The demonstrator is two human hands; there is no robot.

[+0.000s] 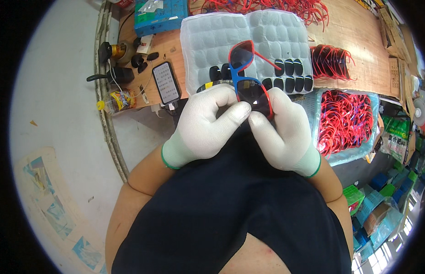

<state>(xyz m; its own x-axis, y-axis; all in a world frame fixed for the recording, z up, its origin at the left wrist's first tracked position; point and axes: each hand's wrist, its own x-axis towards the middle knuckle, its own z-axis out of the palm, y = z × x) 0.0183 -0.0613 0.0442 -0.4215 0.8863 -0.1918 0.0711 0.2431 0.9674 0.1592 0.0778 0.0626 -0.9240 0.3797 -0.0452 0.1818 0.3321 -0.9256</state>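
Currently the red-and-blue sunglasses (pixel 240 76) are held at the near side of the pale moulded tray (pixel 212 32), lower lens (pixel 254 97) pinched at its rim by the gloved fingers of left hand (pixel 201 123) and right hand (pixel 286 132). Lens could be popped out by uneven thumb pressure; dark pieces (pixel 289 84) could be knocked if slippery gloves lose grip.

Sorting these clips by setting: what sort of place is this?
Likely an eyewear workshop: what look like dark lenses on a tray, a bin of red frames, and sunglasses in gloved hands.
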